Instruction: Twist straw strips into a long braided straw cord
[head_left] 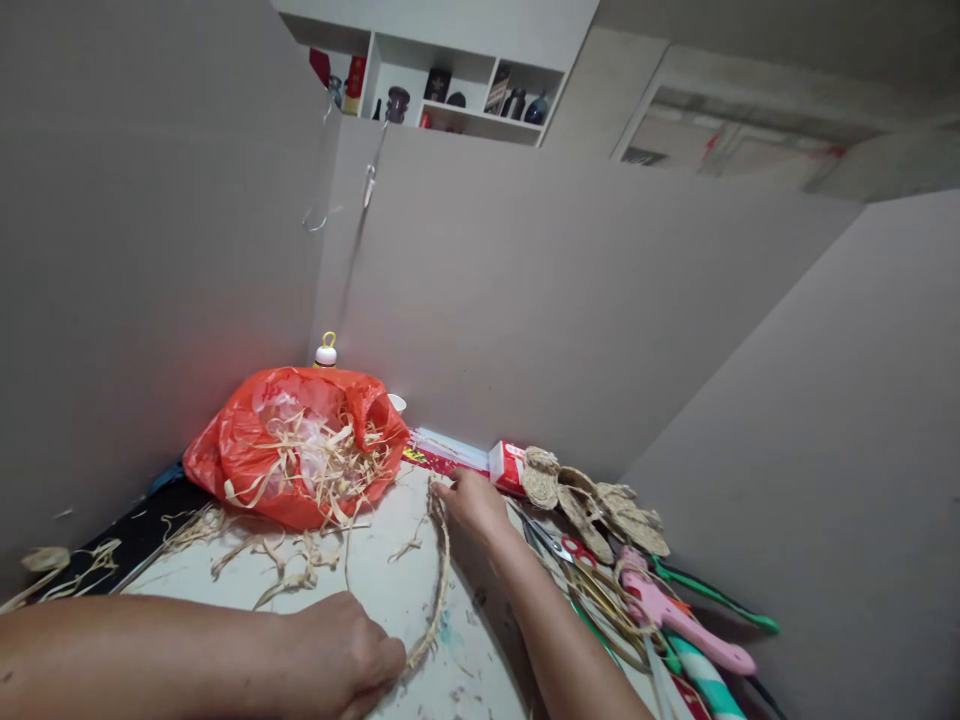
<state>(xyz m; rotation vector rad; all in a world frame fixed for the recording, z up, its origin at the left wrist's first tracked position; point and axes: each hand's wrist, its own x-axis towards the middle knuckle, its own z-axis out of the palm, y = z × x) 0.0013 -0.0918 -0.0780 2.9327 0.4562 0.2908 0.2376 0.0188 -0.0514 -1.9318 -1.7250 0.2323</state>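
Observation:
A thin braided straw cord (441, 580) curves across the pale tabletop (382, 585). My left hand (341, 650) is closed on the cord's near end at the bottom of the view. My right hand (472, 500) reaches further back and pinches the cord's far end, close to a red and white box (508, 466). An orange plastic bag (292, 440) stuffed with loose straw strips sits just behind and to the left of both hands.
Woven straw pieces (592, 500) lie at the right, beside red-handled scissors (570, 548), a pink tool (675, 620) and green-handled tools (712, 595). Loose straw (277, 560) litters the table. Grey partition walls enclose the corner; a shelf with bottles (450, 95) hangs above.

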